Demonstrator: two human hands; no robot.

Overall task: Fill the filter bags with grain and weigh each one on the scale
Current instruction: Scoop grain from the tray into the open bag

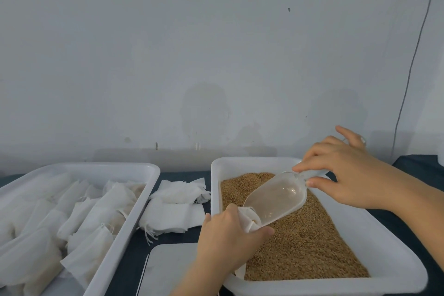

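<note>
My left hand [225, 240] grips a white filter bag [248, 220] over the near left part of the grain tray [406, 269]. My right hand [346, 170] pinches the handle of a clear plastic scoop [276, 197] between thumb and fingers. The scoop is tilted down to the left, with its lip at the bag's open mouth. The scoop looks nearly empty. Brown grain [307, 243] fills the white tray. A flat white scale [168, 267] lies at the bottom centre, partly behind my left wrist.
A second white tray [144, 170] on the left holds several filled filter bags [79, 223]. A loose pile of empty bags [177, 204] lies between the two trays on the dark cloth. A grey wall rises close behind, with a cable [413, 60] at the right.
</note>
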